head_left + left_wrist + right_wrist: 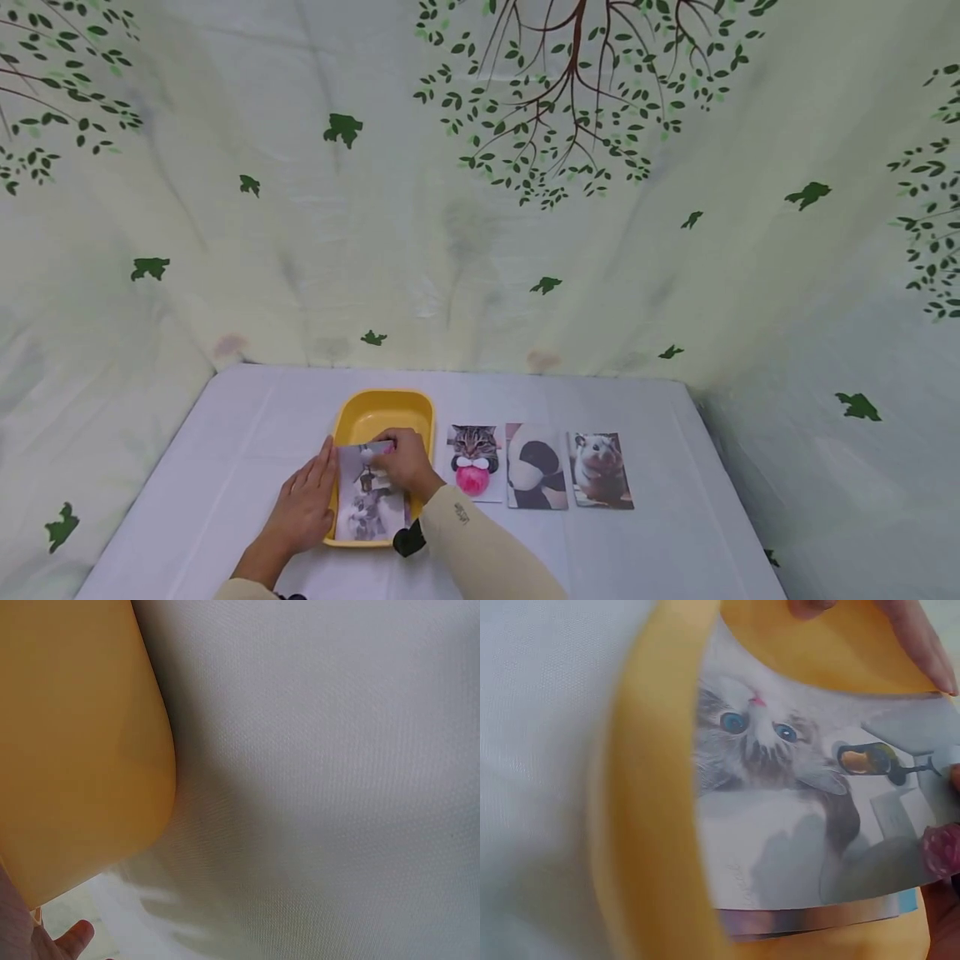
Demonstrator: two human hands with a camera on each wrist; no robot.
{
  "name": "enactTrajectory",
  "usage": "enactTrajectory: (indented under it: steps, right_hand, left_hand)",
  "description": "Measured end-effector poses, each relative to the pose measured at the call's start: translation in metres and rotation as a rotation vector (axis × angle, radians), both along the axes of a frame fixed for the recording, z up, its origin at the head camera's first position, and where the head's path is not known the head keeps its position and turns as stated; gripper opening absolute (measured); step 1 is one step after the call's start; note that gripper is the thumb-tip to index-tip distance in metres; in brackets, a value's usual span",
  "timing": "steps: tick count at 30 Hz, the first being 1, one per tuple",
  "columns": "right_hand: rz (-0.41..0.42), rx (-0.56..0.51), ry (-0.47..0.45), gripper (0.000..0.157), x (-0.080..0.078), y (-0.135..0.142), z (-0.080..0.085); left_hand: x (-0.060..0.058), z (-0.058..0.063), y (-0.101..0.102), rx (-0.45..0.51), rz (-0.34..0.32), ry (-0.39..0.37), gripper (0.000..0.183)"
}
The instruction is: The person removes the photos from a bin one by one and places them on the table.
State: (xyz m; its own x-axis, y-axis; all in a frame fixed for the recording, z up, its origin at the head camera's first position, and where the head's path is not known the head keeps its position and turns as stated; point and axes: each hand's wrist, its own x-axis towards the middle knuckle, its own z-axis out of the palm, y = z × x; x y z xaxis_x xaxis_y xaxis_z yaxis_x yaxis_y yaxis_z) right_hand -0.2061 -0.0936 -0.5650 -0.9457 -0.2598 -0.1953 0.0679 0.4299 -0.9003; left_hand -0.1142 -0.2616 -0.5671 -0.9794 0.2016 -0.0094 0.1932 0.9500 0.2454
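A photo card of a kitten (369,504) lies in the lower part of a yellow tray (384,408). My right hand (405,462) pinches this card near its upper right corner. Along the tray's left side rests my left hand (303,504), its fingers straight and pointing away from me. The right wrist view has the kitten card (761,746) upside down, with its blue eyes and a pink rose. Under its edge show more cards (810,921). In the left wrist view the tray wall (82,735) fills the left side.
Right of the tray, three photo cards lie in a row: a cat with a pink ball (472,467), a black-and-white picture (536,475) and a hamster (602,471). The white-covered table (660,433) meets a leaf-patterned cloth wall (465,250) behind and at the sides.
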Motion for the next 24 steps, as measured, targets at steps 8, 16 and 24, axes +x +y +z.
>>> enactTrajectory:
  steps: [8,16,24]
  right_hand:
    - [-0.03,-0.088,0.145,0.007,-0.005,0.017,0.013]
    - [-0.199,-0.332,0.166,0.018,-0.032,0.063,0.039]
    - [-0.307,-0.408,0.176,0.025,-0.057,0.161,0.064]
  left_hand:
    - [-0.002,-0.002,0.001,0.001,0.0,0.035,0.082]
    - [-0.002,-0.002,-0.001,0.029,-0.02,0.054,0.083]
    - [-0.003,-0.002,-0.002,0.03,-0.02,0.008,0.084]
